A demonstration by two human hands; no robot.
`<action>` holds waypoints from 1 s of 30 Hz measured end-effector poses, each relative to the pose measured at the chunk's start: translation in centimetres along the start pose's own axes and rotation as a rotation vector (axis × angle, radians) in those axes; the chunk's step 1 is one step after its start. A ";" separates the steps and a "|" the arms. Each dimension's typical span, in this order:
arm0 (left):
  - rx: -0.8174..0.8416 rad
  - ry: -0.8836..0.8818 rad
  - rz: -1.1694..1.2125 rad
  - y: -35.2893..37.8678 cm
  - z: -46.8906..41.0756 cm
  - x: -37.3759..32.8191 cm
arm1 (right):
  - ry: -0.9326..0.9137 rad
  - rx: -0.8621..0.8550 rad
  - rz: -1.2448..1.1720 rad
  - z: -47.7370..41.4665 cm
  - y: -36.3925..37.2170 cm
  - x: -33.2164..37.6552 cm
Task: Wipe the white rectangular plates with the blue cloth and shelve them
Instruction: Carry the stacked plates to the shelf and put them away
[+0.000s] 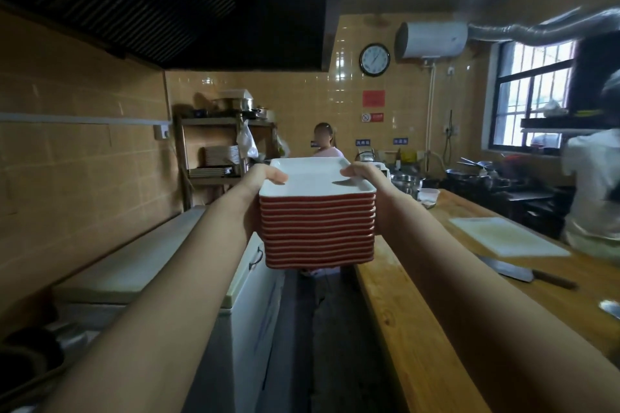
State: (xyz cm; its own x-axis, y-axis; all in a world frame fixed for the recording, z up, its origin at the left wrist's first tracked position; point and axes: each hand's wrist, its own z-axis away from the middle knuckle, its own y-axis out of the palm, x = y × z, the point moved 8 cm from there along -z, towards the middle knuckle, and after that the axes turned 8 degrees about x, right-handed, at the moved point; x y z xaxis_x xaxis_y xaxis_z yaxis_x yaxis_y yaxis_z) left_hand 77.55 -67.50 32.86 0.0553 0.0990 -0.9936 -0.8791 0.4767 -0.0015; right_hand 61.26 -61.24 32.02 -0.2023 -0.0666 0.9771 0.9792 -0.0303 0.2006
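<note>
Back left: brown open shelf rack (214,151), plates already on it — likely your target. Left hand (265,178): thumb hooked over top rim, fingers hidden beside stack, gripping. Tall stack of white rectangular plates with red-striped sides (318,228) held in air over aisle. Right hand (365,178): same clamp. Keep stack level, elbows in — stay clear of long wooden counter (419,312). Blue cloth not in view.

A wooden counter (402,312) bears a cutting board (506,236), cleaver (508,267) and small bowl (428,195), while the far shelf (208,182) holds stacked plates (221,155).
</note>
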 end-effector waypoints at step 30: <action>-0.016 -0.027 0.026 -9.3 -67.3 -4.2 | -0.049 -0.083 -0.170 -62.8 -21.2 5.9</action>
State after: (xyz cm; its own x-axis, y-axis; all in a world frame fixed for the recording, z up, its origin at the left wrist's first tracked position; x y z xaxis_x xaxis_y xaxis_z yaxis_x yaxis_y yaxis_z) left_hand 53.60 -131.16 29.42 0.0447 0.1353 -0.9898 -0.8880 0.4592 0.0226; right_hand 38.30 -123.62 29.07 -0.3619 -0.0052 0.9322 0.9258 -0.1192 0.3588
